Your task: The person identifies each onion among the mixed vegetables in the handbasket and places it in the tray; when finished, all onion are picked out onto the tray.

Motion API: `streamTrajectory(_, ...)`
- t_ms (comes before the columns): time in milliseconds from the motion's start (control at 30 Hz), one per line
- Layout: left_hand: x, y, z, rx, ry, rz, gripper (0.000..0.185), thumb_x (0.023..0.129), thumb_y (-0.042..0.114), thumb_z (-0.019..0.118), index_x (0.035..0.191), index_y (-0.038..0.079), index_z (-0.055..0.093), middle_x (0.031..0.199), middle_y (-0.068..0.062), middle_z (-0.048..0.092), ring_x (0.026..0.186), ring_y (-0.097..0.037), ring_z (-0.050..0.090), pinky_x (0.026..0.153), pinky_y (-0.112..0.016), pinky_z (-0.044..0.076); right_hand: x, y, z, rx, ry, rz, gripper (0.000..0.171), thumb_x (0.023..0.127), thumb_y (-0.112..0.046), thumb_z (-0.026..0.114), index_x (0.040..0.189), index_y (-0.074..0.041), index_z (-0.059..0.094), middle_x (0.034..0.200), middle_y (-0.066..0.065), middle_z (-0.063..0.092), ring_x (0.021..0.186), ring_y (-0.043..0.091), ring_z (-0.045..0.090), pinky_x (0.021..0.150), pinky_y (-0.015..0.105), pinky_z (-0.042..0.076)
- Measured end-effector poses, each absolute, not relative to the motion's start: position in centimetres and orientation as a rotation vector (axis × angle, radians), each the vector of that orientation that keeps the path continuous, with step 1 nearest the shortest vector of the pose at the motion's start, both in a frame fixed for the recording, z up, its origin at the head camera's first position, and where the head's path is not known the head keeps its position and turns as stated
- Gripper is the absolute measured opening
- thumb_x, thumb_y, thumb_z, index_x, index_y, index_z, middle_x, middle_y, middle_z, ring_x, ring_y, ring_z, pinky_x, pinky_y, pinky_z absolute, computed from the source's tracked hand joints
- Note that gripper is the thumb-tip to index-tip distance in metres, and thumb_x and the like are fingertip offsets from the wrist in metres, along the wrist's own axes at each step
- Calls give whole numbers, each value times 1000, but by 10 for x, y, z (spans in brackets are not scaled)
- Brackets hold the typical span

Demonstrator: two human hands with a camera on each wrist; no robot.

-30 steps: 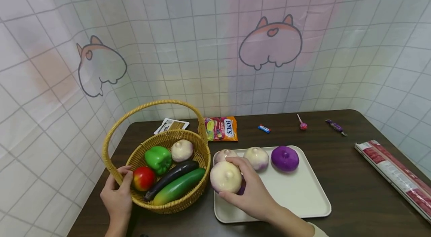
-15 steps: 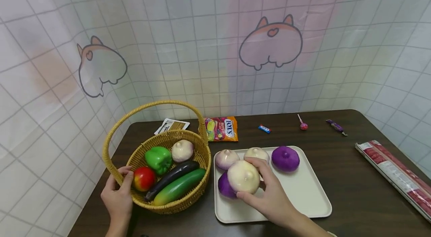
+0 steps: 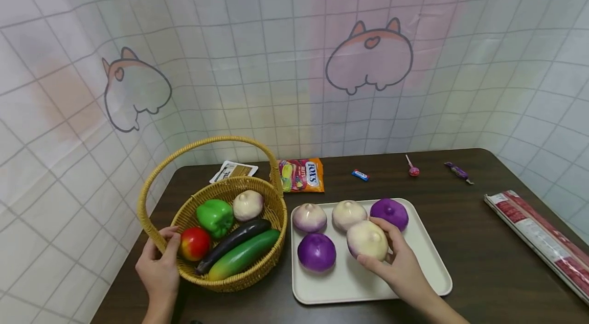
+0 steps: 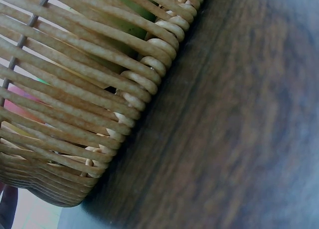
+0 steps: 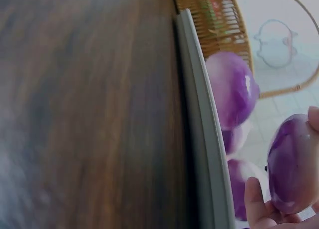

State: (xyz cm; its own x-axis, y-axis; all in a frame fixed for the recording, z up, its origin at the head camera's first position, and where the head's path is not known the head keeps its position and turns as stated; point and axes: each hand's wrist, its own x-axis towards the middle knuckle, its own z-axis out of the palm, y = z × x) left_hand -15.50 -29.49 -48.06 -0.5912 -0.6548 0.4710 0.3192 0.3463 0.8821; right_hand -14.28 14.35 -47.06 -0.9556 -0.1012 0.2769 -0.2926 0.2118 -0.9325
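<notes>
The right hand (image 3: 399, 262) is curling its fingers around a pale onion (image 3: 366, 240) just right of centre in the head view, hovering on or barely above the tray (image 3: 423, 283). The round onion could be rolling into the purple onion (image 3: 316, 252) or pale neighbour (image 3: 348, 214) if released carelessly. At lower left, the left hand (image 3: 158, 269) is gripping the basket (image 3: 239, 277) rim, where a tug could be sliding it across the surface (image 3: 483, 242).

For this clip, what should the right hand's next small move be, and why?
Probably lower the pale onion onto the bare patch of the tray beside the purple onion and let go. The right hand grips it just in front of the back row of three onions, seemingly at or just above the tray, while the left hand holds the basket rim.
</notes>
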Motion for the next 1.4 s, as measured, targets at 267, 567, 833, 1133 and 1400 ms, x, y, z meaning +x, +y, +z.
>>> streamTrajectory(267, -156, -294, -482, 303, -1731, -1402, 12, 87, 0, 71, 96, -7, 70, 94, -6, 73, 93, -8, 63, 80, -16, 43, -148, 155, -482, 238, -2440, 1733, 72, 79, -15, 81, 140, -8, 44, 126, 11, 56, 106, 5, 51, 82, 24, 48)
streamTrajectory(567, -155, -295, -481, 305, -1722, -1415, 13, 87, 1, 71, 96, -8, 69, 93, -2, 73, 93, -8, 63, 81, -16, 43, -146, 155, -489, 283, -2481, 1617, 72, 75, -18, 85, 136, -8, 49, 123, 10, 60, 102, 6, 54, 77, 24, 50)
streamTrajectory(833, -154, -294, -480, 300, -1722, -1408, 12, 87, 0, 70, 96, -9, 69, 93, -2, 73, 93, -8, 63, 81, -16, 43, -146, 153, -491, 395, -2459, 1453, 72, 71, -20, 88, 134, -9, 53, 126, 4, 56, 104, 10, 54, 78, 27, 51)
streamTrajectory(1133, -154, -294, -479, 308, -1725, -1418, 13, 87, 0, 70, 97, -8, 70, 93, -2, 73, 93, -9, 63, 81, -16, 43, -147, 154, -495, 424, -2448, 1435, 71, 69, -18, 89, 131, -12, 55, 124, 2, 54, 104, 7, 52, 79, 27, 50)
streamTrajectory(1400, -155, -294, -479, 299, -1716, -1425, 14, 87, 0, 70, 97, -10, 69, 94, -6, 73, 93, -10, 63, 81, -16, 43, -148, 155, -498, 470, -2439, 1394, 72, 69, -18, 89, 132, -12, 55, 127, -1, 58, 106, 6, 53, 83, 25, 49)
